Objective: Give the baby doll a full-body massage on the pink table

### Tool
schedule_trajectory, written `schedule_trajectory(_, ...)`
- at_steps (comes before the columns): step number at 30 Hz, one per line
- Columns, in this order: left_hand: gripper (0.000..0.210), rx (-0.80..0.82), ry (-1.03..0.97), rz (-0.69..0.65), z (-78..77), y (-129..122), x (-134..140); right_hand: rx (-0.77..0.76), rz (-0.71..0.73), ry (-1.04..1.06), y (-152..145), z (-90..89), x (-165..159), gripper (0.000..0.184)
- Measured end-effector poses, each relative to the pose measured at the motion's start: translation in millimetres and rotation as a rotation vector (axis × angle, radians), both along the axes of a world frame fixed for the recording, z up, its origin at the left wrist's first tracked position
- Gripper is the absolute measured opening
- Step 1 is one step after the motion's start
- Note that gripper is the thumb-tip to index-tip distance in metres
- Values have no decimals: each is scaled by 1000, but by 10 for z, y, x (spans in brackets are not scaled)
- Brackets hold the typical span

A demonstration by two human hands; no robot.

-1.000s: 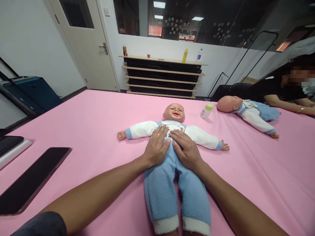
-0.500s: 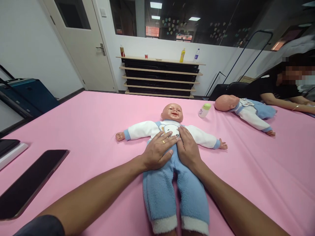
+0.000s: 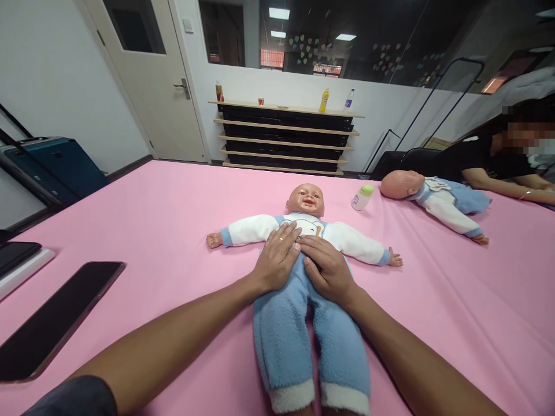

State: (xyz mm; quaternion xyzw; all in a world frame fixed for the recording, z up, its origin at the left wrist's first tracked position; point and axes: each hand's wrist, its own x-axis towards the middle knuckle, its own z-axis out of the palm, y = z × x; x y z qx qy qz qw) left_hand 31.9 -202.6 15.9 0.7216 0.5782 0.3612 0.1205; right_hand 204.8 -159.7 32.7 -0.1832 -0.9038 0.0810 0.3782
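A baby doll point(image 3: 284, 323) lies on its back on the pink-covered table point(image 3: 173, 231), head away from me and arms spread wide. It wears a white top with a bear print and fuzzy blue trousers. On its belly and chest, my left hand point(image 3: 277, 257) rests flat, fingers stretched out and a ring on one of them. My right hand point(image 3: 327, 268) lies flat beside it, its fingers angled toward the left hand and close to touching it. Both palms are hidden against the clothing. Past the doll's left arm stands a small white bottle with a green cap point(image 3: 362, 197).
A second doll point(image 3: 437, 196) lies at the right, near a person point(image 3: 474, 156) in black. At the left are a phone point(image 3: 60, 318) and a dark device on a white box point(image 3: 23, 266). Behind the table, a stack of shelves point(image 3: 286, 138) holds bottles.
My right hand has turned from pointing up the chest to lying across the belly. My left hand's fingers now point more up the chest. The view has shifted slightly.
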Motion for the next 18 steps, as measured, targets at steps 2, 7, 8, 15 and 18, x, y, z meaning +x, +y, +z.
schedule_trajectory(2, 51, 14, 0, 9, -16, 1, 0, -20, -61, -58, 42, -19, -15, 40)
schedule_trajectory(7, 52, 66, 31, 8, -4, -29, -1, -95, -248, -138, 92, -60, -33, 47)
schedule_trajectory(8, 52, 73, 34, 5, 3, -36, -2, -108, -275, -141, 93, -68, -33, 48)
schedule_trajectory(15, 51, 115, 54, -11, 34, -69, -9, -150, -403, -53, 107, -152, -21, 50)
schedule_trajectory(18, 51, 114, 65, -20, 34, -75, -10, -183, -464, -3, 125, -182, -19, 51)
